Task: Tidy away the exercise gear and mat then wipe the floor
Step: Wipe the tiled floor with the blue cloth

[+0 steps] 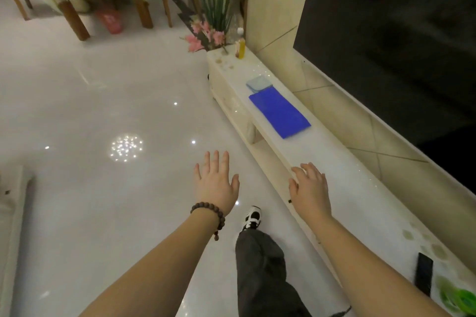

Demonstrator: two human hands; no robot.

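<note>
We walked along the TV stand point(334, 177) with both hands out ahead, empty. Our left hand point(215, 183) was spread flat over the floor point(103, 110); our right hand point(310, 188) hung relaxed above the stand's front edge, holding nothing. The blue cloth point(279, 112) lay folded on the stand, well ahead of the right hand, a paler cloth point(258, 83) just beyond it. We saw no mat. Wiping seemed next: best to reach with the right hand, pinch the cloth's near edge and lift it whole.
</note>
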